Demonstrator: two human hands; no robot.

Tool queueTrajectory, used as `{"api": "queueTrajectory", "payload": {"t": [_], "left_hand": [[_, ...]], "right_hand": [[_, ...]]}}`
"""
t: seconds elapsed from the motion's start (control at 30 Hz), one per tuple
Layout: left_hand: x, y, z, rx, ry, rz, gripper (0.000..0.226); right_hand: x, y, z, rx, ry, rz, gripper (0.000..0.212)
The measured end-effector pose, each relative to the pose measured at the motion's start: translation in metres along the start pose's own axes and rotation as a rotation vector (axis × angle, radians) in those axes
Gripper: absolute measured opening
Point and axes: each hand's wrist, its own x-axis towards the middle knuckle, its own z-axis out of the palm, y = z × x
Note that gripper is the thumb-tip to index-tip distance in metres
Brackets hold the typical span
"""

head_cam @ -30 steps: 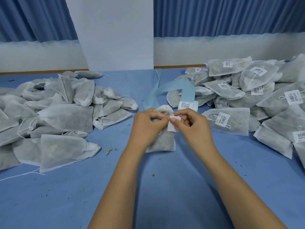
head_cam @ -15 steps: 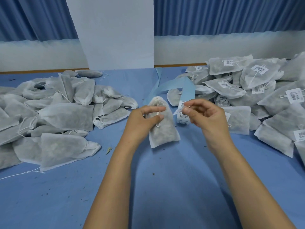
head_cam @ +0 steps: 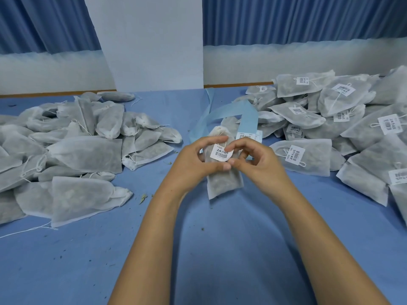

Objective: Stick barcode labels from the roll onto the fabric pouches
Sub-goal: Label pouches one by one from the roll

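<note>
Left hand [head_cam: 198, 161] grip wraps the pouch [head_cam: 224, 183] mid-table; right hand [head_cam: 259, 164] grip pinches the label [head_cam: 221, 153] at its right edge (label on pouch's upper half). Bare table [head_cam: 220, 249] nearside, between unlabelled pile [head_cam: 88, 150] and labelled pile [head_cam: 330, 128].

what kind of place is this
Likely a small packing or labelling workroom: a blue-covered table holds unlabelled pouches heaped on one side, barcode-labelled pouches on the other, a label strip between.
</note>
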Motion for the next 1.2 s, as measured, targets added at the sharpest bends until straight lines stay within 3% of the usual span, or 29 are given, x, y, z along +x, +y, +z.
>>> {"api": "queueTrajectory", "payload": {"t": [0.13, 0.3, 0.43, 0.53, 0.6, 0.7, 0.8, 0.93, 1.0, 1.07, 1.13, 1.2], "left_hand": [[0.002, -0.001, 0.001, -0.017, 0.056, 0.024, 0.032], [0.004, -0.003, -0.002, -0.006, 0.195, 0.090, 0.036], [0.001, -0.001, 0.005, 0.014, 0.141, 0.192, 0.044], [0.000, 0.001, 0.016, -0.014, 0.117, 0.239, 0.058], [0.000, -0.001, 0.024, -0.118, 0.202, 0.142, 0.062], [0.000, -0.006, 0.043, -0.080, 0.299, -0.037, 0.049], [0.002, -0.006, 0.064, -0.095, 0.308, -0.029, 0.034], [0.007, 0.003, 0.097, -0.083, 0.345, -0.016, 0.035], [0.008, 0.007, 0.116, 0.087, 0.258, -0.124, 0.038], [0.004, 0.012, 0.132, 0.221, 0.012, -0.367, 0.044], [0.000, 0.019, 0.145, 0.113, -0.214, -0.539, 0.041], [0.009, 0.034, 0.155, -0.162, -0.227, -0.508, 0.030]], "right_hand": [[-0.001, 0.000, 0.000, -0.106, 0.000, -0.030, 0.029], [0.001, 0.011, 0.000, -0.355, 0.148, -0.033, 0.017], [0.003, 0.009, 0.007, -0.100, 0.206, 0.088, 0.034], [0.003, 0.006, 0.008, 0.074, 0.175, 0.175, 0.020], [-0.001, 0.004, 0.000, 0.157, 0.232, 0.200, 0.012], [-0.011, 0.003, -0.012, 0.144, 0.285, 0.224, 0.016], [-0.023, 0.002, -0.026, 0.149, 0.304, 0.271, 0.006], [-0.046, 0.002, -0.056, 0.211, 0.238, 0.334, 0.005], [-0.057, 0.003, -0.075, 0.185, 0.242, 0.392, 0.006], [-0.069, 0.006, -0.095, 0.086, 0.239, 0.463, 0.006], [-0.076, 0.007, -0.111, 0.031, 0.246, 0.502, 0.006], [-0.069, 0.004, -0.127, 0.221, 0.366, 0.456, 0.011]]}}
